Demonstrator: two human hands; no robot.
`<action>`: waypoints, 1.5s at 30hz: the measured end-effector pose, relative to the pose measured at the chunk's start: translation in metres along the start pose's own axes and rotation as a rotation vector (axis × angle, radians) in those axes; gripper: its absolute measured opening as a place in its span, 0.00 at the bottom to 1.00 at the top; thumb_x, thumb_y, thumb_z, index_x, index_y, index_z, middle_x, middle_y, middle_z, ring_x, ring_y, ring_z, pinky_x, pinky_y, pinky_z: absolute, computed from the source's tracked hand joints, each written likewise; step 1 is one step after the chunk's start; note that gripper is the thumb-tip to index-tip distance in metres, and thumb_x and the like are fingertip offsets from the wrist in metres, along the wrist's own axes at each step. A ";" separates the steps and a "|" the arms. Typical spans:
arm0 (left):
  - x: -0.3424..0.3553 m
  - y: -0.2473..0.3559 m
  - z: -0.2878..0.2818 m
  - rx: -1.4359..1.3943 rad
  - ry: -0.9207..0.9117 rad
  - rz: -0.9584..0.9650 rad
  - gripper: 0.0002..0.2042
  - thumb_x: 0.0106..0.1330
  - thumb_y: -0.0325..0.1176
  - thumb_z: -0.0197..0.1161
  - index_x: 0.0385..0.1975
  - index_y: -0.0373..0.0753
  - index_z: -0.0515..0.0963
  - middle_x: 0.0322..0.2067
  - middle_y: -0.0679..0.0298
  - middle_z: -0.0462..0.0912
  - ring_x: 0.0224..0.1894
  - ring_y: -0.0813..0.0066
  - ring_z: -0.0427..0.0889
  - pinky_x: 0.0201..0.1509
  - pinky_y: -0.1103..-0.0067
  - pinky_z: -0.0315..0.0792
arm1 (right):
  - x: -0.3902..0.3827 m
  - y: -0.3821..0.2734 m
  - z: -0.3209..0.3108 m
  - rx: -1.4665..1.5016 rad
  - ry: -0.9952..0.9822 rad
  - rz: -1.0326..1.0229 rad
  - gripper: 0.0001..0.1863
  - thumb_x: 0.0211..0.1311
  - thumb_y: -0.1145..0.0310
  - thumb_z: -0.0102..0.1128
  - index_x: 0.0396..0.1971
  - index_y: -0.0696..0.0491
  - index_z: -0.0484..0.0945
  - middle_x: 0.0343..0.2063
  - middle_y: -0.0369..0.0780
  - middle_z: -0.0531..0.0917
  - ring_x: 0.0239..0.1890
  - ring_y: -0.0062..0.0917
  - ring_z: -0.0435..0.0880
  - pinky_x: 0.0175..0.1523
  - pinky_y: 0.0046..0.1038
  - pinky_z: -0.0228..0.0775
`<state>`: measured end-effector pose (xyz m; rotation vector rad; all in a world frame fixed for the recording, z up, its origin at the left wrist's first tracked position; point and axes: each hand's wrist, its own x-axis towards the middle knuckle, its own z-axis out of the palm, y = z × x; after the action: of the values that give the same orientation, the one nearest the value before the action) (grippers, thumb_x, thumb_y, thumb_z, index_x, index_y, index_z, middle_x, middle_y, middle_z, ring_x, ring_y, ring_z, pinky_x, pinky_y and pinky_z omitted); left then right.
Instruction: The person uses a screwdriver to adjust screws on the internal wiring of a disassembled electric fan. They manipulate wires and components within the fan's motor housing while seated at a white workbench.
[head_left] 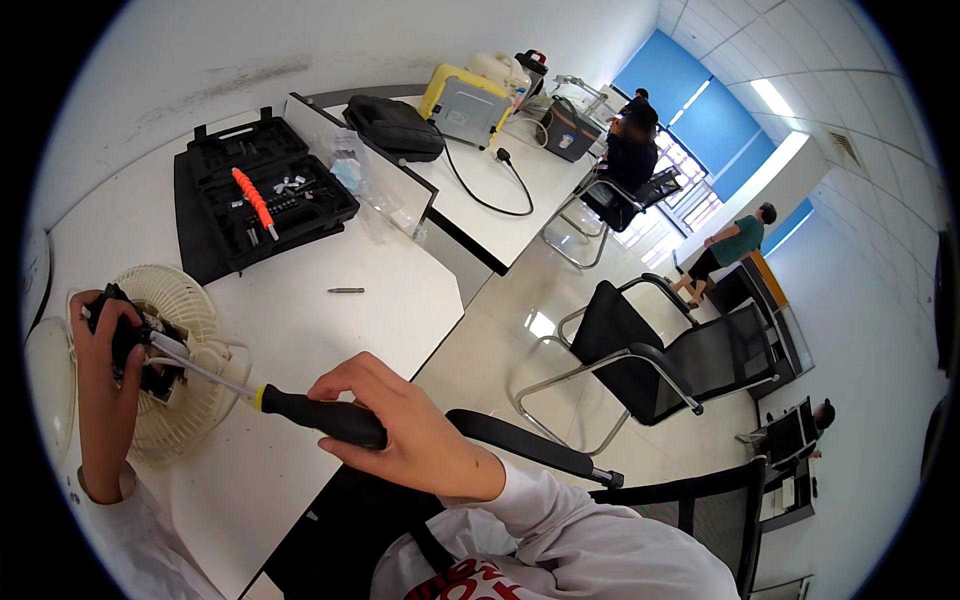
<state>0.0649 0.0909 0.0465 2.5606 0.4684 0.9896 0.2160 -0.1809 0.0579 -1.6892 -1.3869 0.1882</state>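
Note:
In my right hand (400, 425) is a screwdriver (325, 415) with a black handle and a yellow ring. Its long metal shaft points left, and the tip meets the dark motor part of a cream fan (205, 305), where my fingers partly hide it. The fan lies on the table with its round ribbed grille down. My left hand (105, 350) closes around a black piece (125, 325) on the fan's motor. A small loose screwdriver bit (346, 290) rests on the white table.
An opened black tool case (290, 225) with bits and an orange flexible shaft (252, 200) lies behind the fan. A clear plastic bag (375, 185) sits by the divider. A yellow-framed work light (465, 105), chairs (640, 360) and people (630, 165) are farther off.

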 end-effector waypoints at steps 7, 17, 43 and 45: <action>0.001 -0.004 -0.002 -0.043 0.000 0.012 0.15 0.53 0.14 0.53 0.39 0.38 0.67 0.48 0.55 0.60 0.45 0.60 0.69 0.51 0.74 0.67 | -0.003 0.003 0.004 0.079 0.027 0.116 0.18 0.59 0.72 0.63 0.49 0.55 0.73 0.43 0.40 0.79 0.40 0.29 0.81 0.44 0.26 0.73; 0.001 -0.006 -0.003 -0.149 -0.082 -0.082 0.16 0.53 0.14 0.54 0.40 0.39 0.67 0.49 0.56 0.61 0.48 0.61 0.68 0.54 0.76 0.64 | 0.000 -0.007 0.005 0.093 -0.046 0.223 0.21 0.59 0.73 0.61 0.52 0.55 0.67 0.43 0.42 0.74 0.40 0.33 0.78 0.45 0.30 0.72; 0.003 0.006 -0.003 -0.132 -0.018 -0.045 0.13 0.55 0.13 0.52 0.37 0.37 0.67 0.48 0.55 0.60 0.44 0.62 0.68 0.50 0.74 0.68 | -0.006 -0.007 0.020 0.078 0.080 0.177 0.20 0.60 0.69 0.62 0.52 0.55 0.72 0.34 0.44 0.79 0.30 0.36 0.80 0.36 0.31 0.73; 0.004 0.007 -0.005 -0.134 -0.033 -0.048 0.13 0.55 0.13 0.52 0.37 0.37 0.67 0.48 0.55 0.61 0.45 0.62 0.69 0.50 0.74 0.68 | -0.005 -0.008 0.023 0.048 0.103 0.102 0.23 0.58 0.70 0.64 0.53 0.54 0.69 0.36 0.44 0.78 0.32 0.37 0.80 0.37 0.30 0.73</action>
<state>0.0656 0.0876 0.0551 2.4311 0.4373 0.9286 0.1944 -0.1732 0.0486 -1.7069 -1.2129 0.1882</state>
